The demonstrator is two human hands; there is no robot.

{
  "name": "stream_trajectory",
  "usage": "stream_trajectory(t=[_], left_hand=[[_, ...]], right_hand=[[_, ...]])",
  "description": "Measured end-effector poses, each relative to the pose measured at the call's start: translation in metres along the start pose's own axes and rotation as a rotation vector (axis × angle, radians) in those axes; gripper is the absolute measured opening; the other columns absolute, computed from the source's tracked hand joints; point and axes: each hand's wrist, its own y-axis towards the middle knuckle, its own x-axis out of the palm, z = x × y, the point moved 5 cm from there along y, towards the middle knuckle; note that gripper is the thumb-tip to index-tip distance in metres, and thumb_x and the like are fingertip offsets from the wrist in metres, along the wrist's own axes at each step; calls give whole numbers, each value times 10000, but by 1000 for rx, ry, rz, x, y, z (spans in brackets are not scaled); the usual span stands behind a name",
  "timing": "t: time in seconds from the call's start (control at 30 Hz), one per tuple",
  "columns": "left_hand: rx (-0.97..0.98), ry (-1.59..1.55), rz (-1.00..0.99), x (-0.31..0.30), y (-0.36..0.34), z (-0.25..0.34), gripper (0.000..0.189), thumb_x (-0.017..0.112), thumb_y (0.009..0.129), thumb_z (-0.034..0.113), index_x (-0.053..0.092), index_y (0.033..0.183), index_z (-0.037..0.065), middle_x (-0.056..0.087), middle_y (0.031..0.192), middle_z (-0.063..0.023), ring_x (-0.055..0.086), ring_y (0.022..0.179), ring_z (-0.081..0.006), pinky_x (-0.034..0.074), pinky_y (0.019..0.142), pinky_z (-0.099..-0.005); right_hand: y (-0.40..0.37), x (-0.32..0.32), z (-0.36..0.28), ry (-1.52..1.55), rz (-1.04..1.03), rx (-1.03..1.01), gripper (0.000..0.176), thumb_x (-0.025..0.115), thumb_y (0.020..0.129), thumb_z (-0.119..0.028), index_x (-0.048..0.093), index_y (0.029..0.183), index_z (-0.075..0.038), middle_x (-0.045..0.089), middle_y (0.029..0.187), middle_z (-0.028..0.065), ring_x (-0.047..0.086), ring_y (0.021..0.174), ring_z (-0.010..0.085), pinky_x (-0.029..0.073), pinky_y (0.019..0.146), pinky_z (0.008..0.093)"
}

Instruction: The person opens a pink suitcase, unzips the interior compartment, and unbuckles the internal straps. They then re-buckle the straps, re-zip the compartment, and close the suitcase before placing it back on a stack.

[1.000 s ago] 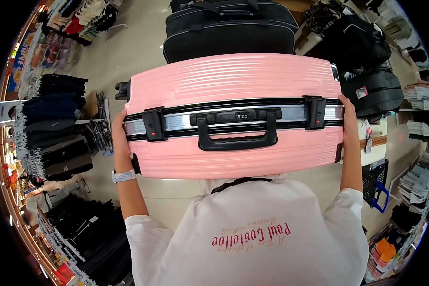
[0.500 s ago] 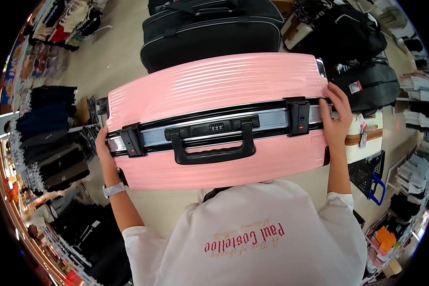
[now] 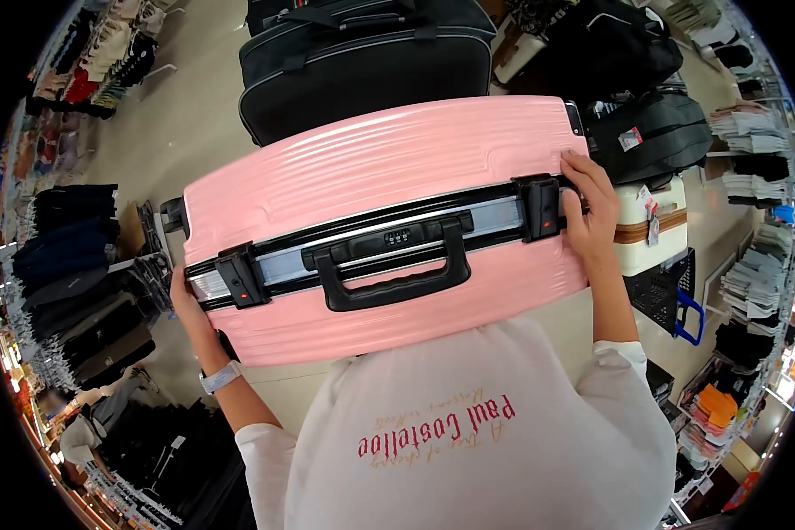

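Note:
A pink hard-shell suitcase (image 3: 389,159) lies on its side across the view in front of my chest, its handle side facing me. It has a black carry handle (image 3: 397,278), a number lock (image 3: 398,237) and two black latches. My left hand (image 3: 185,296) grips its left end, below a black wheel, with some fingers hidden behind the edge. My right hand (image 3: 592,199) clasps the right end beside a latch, fingertips over the upper shell. The suitcase tilts, its right end higher in the view.
A large black bag (image 3: 362,84) stands just beyond the suitcase. To the right are a dark grey bag (image 3: 654,137), a cream case (image 3: 649,234) and a black basket with a blue handle (image 3: 691,318). Clothes racks (image 3: 71,238) line the left; stacked goods fill shelves (image 3: 755,283) at right.
The suitcase has shifted slightly left in the view and its tilt has grown, the left end lower. Both hands stay on it. The surroundings have shifted left too.

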Motion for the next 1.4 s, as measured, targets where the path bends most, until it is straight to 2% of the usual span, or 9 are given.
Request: stream_trajectory(t=[0.1,0.3,0.67,0.77,0.9,0.93,1.0,1.2,1.4], left_hand=[[128,200,8,10,-7,12,263,492,958,273,608,853,62,481,783,66,418,717,-47,360,663,-232],[138,417,-48,20,-11,25,443,542,931,318,597,1102,-86,599,1025,-49,522,925,-137,397,871,-251],[83,526,22,31,-21,34,432,550,920,310,568,1159,-49,586,1100,-103,509,1015,-163,369,925,-269],[237,522,-56,55,-39,52,412,485,964,240,448,1324,45,514,1267,-116,463,1131,-158,335,975,-283],[548,627,-129,62,-40,61,262,459,976,112,630,1145,8,631,1064,-47,540,999,-111,407,894,-248],[489,701,-113,57,-39,61,250,474,962,89,640,1132,11,623,1100,-71,546,1041,-132,404,912,-254],[787,885,-144,70,-53,73,250,472,952,71,646,1122,13,609,1127,-95,555,1045,-163,408,909,-260],[744,892,-161,77,-60,89,252,472,941,128,654,1066,6,591,1117,-133,565,1046,-235,423,905,-312],[513,1292,-236,116,-80,108,506,594,859,413,547,1176,21,547,1088,-167,590,911,-317,454,837,-351]], right_hand=[[2,1,-5,23,8,-43,333,636,767,-142,653,1044,41,613,1125,177,569,1081,333,422,966,396],[1,4,-16,-19,5,-61,368,668,737,-159,669,1064,10,606,1063,148,564,993,308,419,944,388],[6,9,-9,-60,60,-24,280,710,722,-118,704,970,12,627,1002,132,589,955,295,440,912,372],[6,11,-7,-23,84,45,254,741,702,-70,714,944,4,638,991,118,597,944,258,456,883,339],[4,11,-9,-33,107,99,219,731,731,-69,722,940,-4,646,990,114,612,941,245,468,857,323],[4,11,-10,-35,110,103,214,730,737,-71,722,941,-5,647,989,114,615,945,246,468,857,322],[4,11,-11,-9,108,139,206,727,751,-74,722,945,-2,648,973,114,615,966,252,466,864,325],[6,16,-10,8,130,206,205,748,744,-75,724,930,6,646,955,109,617,972,242,466,864,326],[6,16,-12,54,157,259,221,775,725,-85,726,920,8,644,948,105,625,959,234,469,858,319]])
